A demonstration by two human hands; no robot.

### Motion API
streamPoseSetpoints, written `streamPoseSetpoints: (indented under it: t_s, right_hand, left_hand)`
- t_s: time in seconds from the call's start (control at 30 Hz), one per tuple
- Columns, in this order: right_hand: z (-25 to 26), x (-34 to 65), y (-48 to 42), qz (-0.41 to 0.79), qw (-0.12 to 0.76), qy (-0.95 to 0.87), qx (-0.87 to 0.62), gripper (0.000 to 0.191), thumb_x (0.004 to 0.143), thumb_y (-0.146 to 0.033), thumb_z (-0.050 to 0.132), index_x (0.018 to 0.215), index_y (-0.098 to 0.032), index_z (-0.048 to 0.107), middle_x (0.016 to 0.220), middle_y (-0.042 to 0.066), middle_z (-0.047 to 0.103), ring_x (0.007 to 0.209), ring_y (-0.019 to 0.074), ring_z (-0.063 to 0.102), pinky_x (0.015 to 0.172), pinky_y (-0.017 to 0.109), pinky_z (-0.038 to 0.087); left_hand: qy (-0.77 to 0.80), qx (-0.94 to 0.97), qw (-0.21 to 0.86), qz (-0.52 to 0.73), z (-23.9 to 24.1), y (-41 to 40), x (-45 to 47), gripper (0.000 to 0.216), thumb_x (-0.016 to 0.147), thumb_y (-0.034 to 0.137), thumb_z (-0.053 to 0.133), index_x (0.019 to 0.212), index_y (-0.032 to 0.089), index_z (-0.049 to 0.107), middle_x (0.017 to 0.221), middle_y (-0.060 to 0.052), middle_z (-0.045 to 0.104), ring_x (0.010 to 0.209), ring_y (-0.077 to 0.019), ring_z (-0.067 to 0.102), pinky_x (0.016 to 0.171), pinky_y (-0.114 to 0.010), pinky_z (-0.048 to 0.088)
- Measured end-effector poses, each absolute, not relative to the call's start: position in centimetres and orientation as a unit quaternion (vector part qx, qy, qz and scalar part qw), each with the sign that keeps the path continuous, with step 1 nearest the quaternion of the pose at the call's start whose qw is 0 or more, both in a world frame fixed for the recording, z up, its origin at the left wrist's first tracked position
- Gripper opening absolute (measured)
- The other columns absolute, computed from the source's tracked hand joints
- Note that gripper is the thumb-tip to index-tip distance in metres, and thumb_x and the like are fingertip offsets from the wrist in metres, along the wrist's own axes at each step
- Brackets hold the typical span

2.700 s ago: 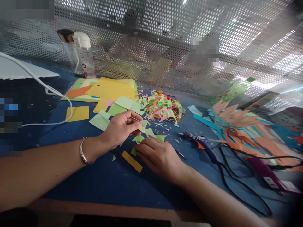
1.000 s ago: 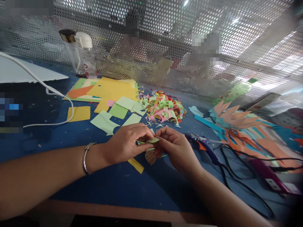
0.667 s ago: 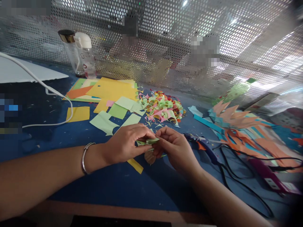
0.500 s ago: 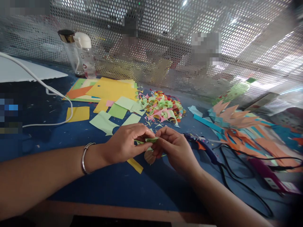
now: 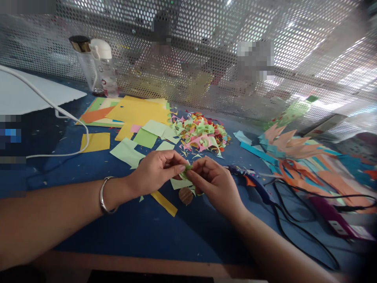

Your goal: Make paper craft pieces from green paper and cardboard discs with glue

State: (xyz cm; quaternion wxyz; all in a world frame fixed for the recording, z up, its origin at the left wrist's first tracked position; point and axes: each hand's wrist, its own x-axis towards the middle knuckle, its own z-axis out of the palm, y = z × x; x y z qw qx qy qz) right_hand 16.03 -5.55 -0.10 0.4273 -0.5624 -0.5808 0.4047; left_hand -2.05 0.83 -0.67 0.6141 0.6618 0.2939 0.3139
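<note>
Between the fingertips of both hands is a small piece of green paper (image 5: 186,169). My left hand (image 5: 160,171), with a silver bangle (image 5: 103,195) on its wrist, pinches it from the left. From the right, my right hand (image 5: 216,181) pinches the same piece with thumb and forefinger. Just below the fingers a round wooden disc (image 5: 185,195) lies on the blue table (image 5: 165,243). A yellow paper strip (image 5: 165,203) rests left of the disc. Pale green paper (image 5: 179,183) lies partly hidden under the hands.
Behind the hands is a heap of coloured paper scraps (image 5: 203,133). Yellow sheets (image 5: 141,111) and two bottles (image 5: 108,74) stand back left. On the right are a blue glue gun (image 5: 259,188), black cables (image 5: 291,232), a purple power strip (image 5: 335,218) and orange paper pieces (image 5: 294,147).
Both hands have shifted slightly and the green paper has turned between the fingertips, now looking more curled. More of the wooden disc and the yellow strip shows.
</note>
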Motion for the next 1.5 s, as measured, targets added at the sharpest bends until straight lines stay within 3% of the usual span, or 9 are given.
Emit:
streamPoseSetpoints:
  t_s: [0.4,1.17,1.5]
  right_hand:
    - [-0.2,16.1,-5.5,0.345,0.400,-0.616,-0.585,0.018,0.084,-0.036,0.064,0.078,-0.021,0.056,0.060,-0.004,0.053,0.049,0.0086,0.049,0.047,0.023,0.042]
    - [-0.1,16.6,-5.4,0.346,0.368,-0.638,-0.581,0.020,0.086,-0.039,0.063,0.081,-0.020,0.058,0.063,-0.004,0.054,0.053,0.0098,0.051,0.051,0.024,0.042]
    - [-0.5,16.6,-5.7,0.311,0.364,-0.656,-0.583,0.016,0.087,-0.035,0.063,0.082,-0.020,0.059,0.064,-0.003,0.056,0.055,0.0104,0.052,0.053,0.024,0.043]
  left_hand:
    - [0.318,0.573,0.698,0.287,-0.3,0.4,-1.8,0.015,0.084,0.023,0.068,0.095,0.013,0.070,0.078,0.000,0.068,0.073,-0.0093,0.066,0.073,-0.022,0.057]
    - [0.334,0.612,0.660,0.279,-0.4,0.7,-2.0,0.017,0.077,0.023,0.075,0.086,0.012,0.066,0.069,-0.001,0.068,0.064,-0.0101,0.065,0.065,-0.023,0.054]
    - [0.389,0.403,0.780,0.280,0.5,-1.0,-1.3,0.023,0.077,0.011,0.071,0.091,0.016,0.054,0.071,0.002,0.065,0.066,-0.0102,0.066,0.064,-0.023,0.054]
